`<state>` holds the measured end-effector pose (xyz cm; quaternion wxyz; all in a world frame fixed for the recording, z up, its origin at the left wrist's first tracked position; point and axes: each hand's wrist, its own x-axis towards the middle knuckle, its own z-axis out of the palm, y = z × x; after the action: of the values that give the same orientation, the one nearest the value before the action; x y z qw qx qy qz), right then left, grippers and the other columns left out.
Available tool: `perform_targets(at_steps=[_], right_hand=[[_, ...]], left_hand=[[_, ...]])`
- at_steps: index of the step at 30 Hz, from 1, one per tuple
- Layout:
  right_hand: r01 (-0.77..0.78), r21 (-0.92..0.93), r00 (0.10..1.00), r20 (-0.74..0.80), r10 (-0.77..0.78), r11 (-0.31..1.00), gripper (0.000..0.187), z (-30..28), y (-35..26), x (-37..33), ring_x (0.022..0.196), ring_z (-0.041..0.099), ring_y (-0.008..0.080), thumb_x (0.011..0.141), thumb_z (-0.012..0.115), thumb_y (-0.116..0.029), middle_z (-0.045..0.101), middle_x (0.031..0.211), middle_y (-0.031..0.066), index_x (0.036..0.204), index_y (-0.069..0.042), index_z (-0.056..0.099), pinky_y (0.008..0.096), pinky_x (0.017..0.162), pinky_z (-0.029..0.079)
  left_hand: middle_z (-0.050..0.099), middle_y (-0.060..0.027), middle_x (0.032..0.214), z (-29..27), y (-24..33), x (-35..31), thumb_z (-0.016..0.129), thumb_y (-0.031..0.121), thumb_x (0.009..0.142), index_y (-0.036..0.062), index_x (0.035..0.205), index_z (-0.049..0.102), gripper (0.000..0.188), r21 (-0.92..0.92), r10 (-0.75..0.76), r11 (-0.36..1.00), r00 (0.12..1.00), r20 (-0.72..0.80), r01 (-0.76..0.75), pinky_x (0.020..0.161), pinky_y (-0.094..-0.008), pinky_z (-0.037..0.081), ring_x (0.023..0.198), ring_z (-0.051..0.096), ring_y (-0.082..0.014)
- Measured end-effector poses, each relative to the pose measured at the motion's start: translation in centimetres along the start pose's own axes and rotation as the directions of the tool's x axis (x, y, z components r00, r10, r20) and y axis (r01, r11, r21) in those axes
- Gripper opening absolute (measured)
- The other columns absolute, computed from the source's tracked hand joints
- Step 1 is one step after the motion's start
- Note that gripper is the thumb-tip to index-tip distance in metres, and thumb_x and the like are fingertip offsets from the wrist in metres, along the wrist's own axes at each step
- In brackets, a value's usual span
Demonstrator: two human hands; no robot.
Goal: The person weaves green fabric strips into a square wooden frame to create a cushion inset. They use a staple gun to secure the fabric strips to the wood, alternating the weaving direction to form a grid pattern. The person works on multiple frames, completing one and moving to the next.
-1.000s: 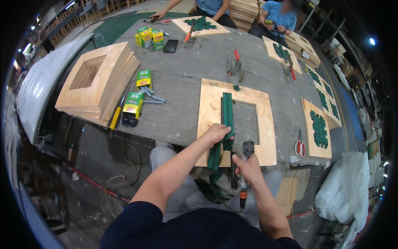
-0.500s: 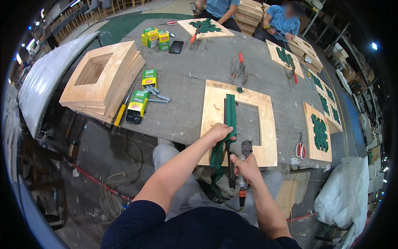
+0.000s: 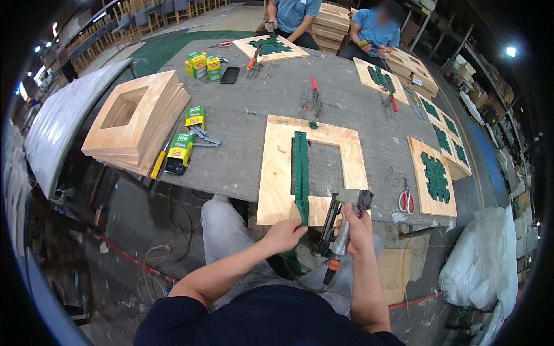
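A square plywood frame (image 3: 275,193) with a rectangular opening lies at the table's near edge. Green webbing (image 3: 300,167) runs along the left side of that opening, from the far rail toward me. My left hand (image 3: 285,234) grips the webbing just off the frame's near edge, and a loose length hangs below over my lap. In my right hand (image 3: 359,229) is a pneumatic staple gun (image 3: 340,233), held by its handle near the frame's front right corner, with its black magazine on the left and an orange hose fitting below. The gun is apart from the webbing.
Stacked plywood frames (image 3: 124,124) stand at the left, beside staple boxes (image 3: 180,151) and a yellow-handled tool (image 3: 158,164). Red-handled scissors (image 3: 407,199) and a finished webbed panel (image 3: 434,176) lie at the right. Pliers (image 3: 314,95) rest mid-table. Two people in blue work across the table.
My left hand has pulled back toward me along the webbing, past the frame's near edge. The staple gun has moved right, away from the webbing, and tilted. The view has shifted slightly.
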<state>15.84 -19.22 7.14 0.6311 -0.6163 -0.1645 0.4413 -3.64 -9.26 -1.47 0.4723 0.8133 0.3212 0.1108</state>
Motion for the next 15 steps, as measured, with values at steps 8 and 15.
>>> perform_targets(at_steps=[8, 15], right_hand=[[0.071, 0.037, 0.997, 0.039, -0.073, 0.997, 0.031, 0.7, -0.3, -1.4, 0.063, 0.064, 0.0155, 0.099, 0.073, -0.028, 0.061, 0.084, 0.0039, 0.111, -0.004, 0.059, 0.0317, 0.049, 0.055], [0.082, 0.050, 0.991, 0.106, -0.087, 0.995, 0.031, 0.8, -0.9, -2.3, 0.062, 0.062, 0.0156, 0.098, 0.075, -0.026, 0.060, 0.080, 0.0039, 0.111, -0.003, 0.060, 0.0311, 0.049, 0.053]], left_hand=[[0.070, -0.0232, 0.094, 0.8, -1.4, -3.3, 0.057, 0.030, 0.103, 0.0004, 0.106, 0.066, 0.031, -0.206, -0.165, 0.965, 0.986, 0.013, 0.164, 0.082, -0.0490, 0.051, 0.093, 0.068, -0.0419], [0.069, -0.0212, 0.089, 0.4, -1.3, -3.2, 0.060, 0.031, 0.102, -0.0030, 0.104, 0.066, 0.035, -0.220, -0.130, 0.966, 0.990, 0.054, 0.139, 0.080, -0.0453, 0.051, 0.086, 0.068, -0.0363]])
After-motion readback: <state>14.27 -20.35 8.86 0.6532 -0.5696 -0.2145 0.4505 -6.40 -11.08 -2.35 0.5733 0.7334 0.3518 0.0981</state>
